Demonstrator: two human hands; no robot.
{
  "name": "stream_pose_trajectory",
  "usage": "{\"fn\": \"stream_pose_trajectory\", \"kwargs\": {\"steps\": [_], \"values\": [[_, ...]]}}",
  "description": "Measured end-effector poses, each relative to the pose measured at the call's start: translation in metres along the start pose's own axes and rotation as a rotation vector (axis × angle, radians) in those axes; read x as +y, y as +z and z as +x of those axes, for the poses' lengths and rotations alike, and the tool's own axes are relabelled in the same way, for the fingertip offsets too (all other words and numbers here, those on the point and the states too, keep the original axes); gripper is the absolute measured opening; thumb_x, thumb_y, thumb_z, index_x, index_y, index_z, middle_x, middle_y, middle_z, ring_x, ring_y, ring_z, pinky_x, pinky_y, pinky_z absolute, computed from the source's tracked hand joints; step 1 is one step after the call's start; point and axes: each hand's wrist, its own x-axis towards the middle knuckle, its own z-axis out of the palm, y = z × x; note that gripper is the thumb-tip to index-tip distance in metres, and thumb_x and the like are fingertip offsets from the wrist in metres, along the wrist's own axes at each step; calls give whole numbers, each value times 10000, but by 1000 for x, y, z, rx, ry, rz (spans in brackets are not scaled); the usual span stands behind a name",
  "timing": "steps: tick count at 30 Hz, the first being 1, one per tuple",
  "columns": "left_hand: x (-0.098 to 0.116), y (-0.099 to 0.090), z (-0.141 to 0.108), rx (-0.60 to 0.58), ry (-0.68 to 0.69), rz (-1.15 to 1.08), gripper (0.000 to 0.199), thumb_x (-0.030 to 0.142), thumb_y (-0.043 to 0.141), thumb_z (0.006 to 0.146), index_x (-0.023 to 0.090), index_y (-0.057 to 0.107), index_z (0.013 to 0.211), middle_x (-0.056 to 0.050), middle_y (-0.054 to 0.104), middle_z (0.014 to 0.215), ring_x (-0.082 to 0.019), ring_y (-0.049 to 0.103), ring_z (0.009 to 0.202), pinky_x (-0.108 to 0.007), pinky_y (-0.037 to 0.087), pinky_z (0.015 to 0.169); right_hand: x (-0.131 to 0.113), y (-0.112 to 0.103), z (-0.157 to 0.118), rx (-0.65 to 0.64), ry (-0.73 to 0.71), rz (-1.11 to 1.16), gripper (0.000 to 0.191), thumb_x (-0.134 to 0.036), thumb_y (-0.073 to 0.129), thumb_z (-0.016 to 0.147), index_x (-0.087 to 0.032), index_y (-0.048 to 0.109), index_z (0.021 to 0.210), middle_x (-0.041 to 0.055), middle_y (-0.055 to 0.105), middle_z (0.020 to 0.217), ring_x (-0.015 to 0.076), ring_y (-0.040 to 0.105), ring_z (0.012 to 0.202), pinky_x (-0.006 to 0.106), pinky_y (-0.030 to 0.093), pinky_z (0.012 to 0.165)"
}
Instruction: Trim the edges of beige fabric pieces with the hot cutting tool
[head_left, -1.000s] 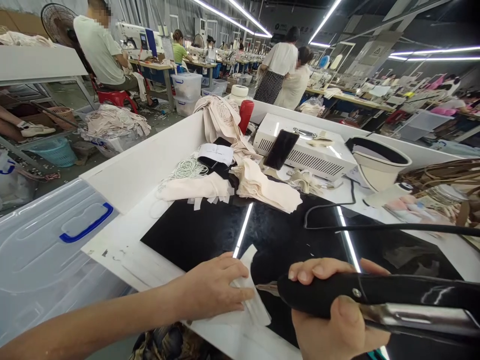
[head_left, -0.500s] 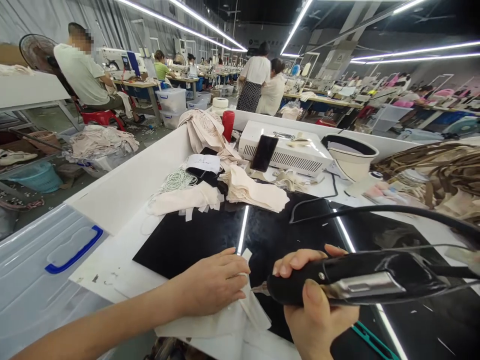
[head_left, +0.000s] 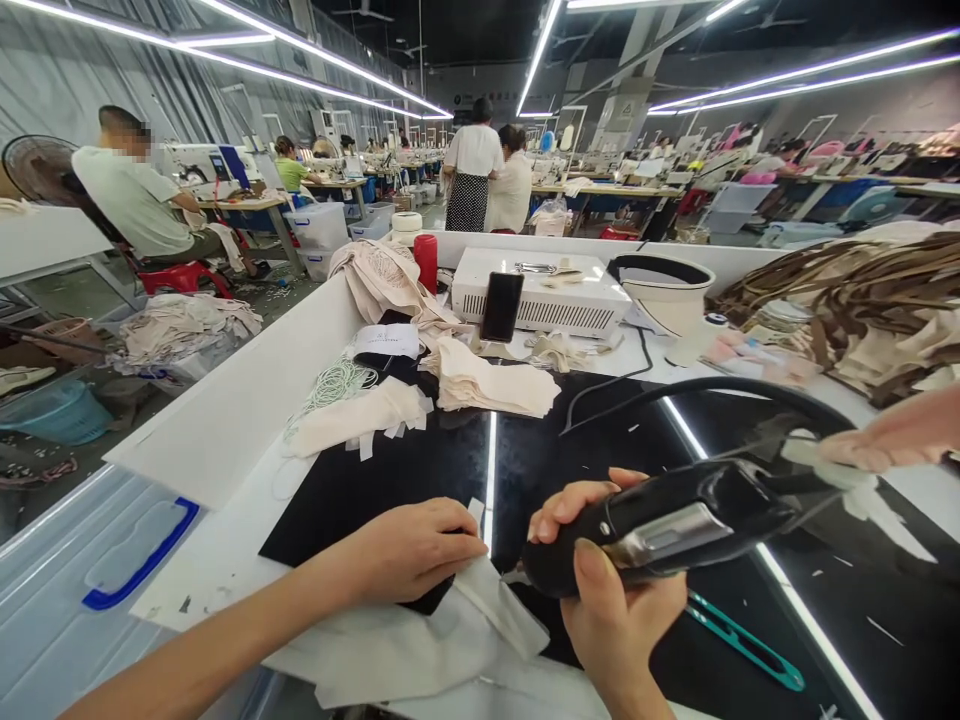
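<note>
You can read no words here: the print on the white slip (head_left: pixel 388 340) and the lettering on the back wall (head_left: pixel 459 100) are too small. A triangular sign (head_left: pixel 627 108) marks the column (head_left: pixel 619 126).

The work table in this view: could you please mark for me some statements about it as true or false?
1. The right hand holds a black tool. True.
2. The phone lies flat on the black sheet. False: the phone stands upright in front of the white box.
3. The left hand has its fingers on pale cloth. True.
4. The teal tool lies under the left hand. False: the teal tool lies on the black sheet, to the right of the right hand.
5. Another person's hand reaches in at the right edge. True.
</note>
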Motion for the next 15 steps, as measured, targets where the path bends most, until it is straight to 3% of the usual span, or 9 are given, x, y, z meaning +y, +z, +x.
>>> {"fn": "stream_pose_trajectory", "kwargs": {"steps": [15], "values": [[-2, -2, -8, -53, 44, 47, 243, 208, 479, 1098, 178, 643, 1275, -99, 660, 1249, -209, 629, 1202, -323, 508, 1096, 0, 3, 3, 22, 4, -12, 416, -253, 744, 913, -274, 554, 1282, -17, 659, 862, 149, 652, 655, 336, 591, 598]]}}
